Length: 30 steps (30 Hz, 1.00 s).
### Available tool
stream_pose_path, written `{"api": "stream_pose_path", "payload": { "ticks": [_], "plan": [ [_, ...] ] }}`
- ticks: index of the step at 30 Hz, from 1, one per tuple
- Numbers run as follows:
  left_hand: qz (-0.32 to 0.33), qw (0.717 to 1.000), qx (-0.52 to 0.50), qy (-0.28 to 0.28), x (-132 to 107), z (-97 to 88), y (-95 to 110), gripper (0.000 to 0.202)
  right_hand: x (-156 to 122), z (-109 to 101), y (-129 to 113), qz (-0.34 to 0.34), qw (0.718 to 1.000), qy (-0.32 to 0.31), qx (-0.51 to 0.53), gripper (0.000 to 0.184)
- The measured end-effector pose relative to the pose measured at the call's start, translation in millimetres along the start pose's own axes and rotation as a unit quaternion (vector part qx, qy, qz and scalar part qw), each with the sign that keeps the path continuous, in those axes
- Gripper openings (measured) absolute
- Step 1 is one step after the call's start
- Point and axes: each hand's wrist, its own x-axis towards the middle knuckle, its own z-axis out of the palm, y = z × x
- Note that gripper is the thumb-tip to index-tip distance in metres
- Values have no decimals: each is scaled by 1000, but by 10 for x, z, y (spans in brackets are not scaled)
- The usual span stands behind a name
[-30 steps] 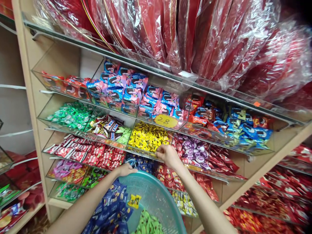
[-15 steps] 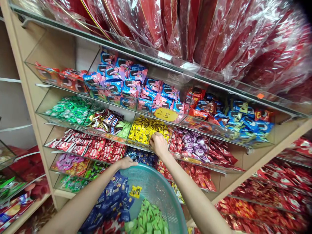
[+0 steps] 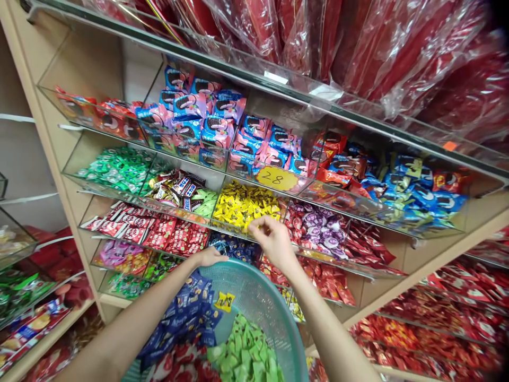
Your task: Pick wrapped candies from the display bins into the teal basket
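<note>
My left hand (image 3: pixel 211 257) is closed on the far rim of a round green plastic basket (image 3: pixel 292 323). Inside the basket lie dark blue wrapped candies (image 3: pixel 185 313), light green ones (image 3: pixel 246 347), red ones (image 3: pixel 183 365) and a yellow pair (image 3: pixel 225 301). My right hand (image 3: pixel 274 239) is at the front of a clear bin of yellow wrapped candies (image 3: pixel 238 204), its thumb and fingers curled together. Whatever sits between those fingertips is too small to make out against the yellow wrappers.
Clear shelf bins hold green candies (image 3: pixel 117 168), chocolate bars (image 3: pixel 183 185), purple candies (image 3: pixel 318 225) and blue-pink packs (image 3: pixel 191 106). A yellow price tag (image 3: pixel 274 179) reads 28. Plastic-wrapped red goods (image 3: pixel 302 32) lie above. A wooden side panel (image 3: pixel 441 262) slants at right.
My right hand has drawn back from the yellow candies, slightly right and toward me. The left hand keeps its hold on the basket rim. The view has shifted a little.
</note>
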Motion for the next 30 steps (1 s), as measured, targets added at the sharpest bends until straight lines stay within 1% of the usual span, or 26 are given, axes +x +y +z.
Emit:
{"api": "stream_pose_path", "payload": {
  "ticks": [2,4,6,7,8,10,11,16,18,20,22,24,25,27,30],
  "plan": [
    [4,1000,-2,0,0,6,-5,61,-235,233,156,37,995,-69,65,17],
    [11,1000,-6,1,-4,12,-10,60,-467,547,432,99,981,-126,108,13],
    [17,1000,-5,7,-4,17,-18,59,-661,862,748,184,958,-167,143,8],
    [22,1000,-2,9,-1,20,-23,58,-736,996,892,244,944,-179,132,7],
    [29,1000,2,11,4,22,-30,58,-796,1107,1012,284,933,-187,121,8],
    [38,999,9,13,15,24,-42,59,-876,1258,1172,321,919,-199,110,10],
    [39,999,12,12,20,23,-46,59,-901,1305,1215,328,916,-205,108,10],
    [22,1000,13,13,20,14,-42,58,-982,1424,1263,344,908,-223,91,10],
    [19,1000,10,15,22,17,-44,59,-1000,1441,1274,341,913,-216,64,9],
    [24,1000,8,17,31,25,-56,59,-986,1404,1256,328,924,-195,32,8],
    [28,999,4,22,44,34,-73,60,-921,1286,1167,281,944,-172,-21,5],
    [25,999,-1,25,52,39,-86,60,-797,1088,983,204,962,-161,-81,5],
    [22,999,-4,24,52,40,-88,60,-715,967,860,166,967,-164,-100,8],
    [15,1000,-9,22,43,38,-82,60,-522,713,590,100,980,-140,-97,15],
    [12,1000,-15,16,19,32,-62,61,-203,393,245,45,993,-80,-78,27]
  ]
}}
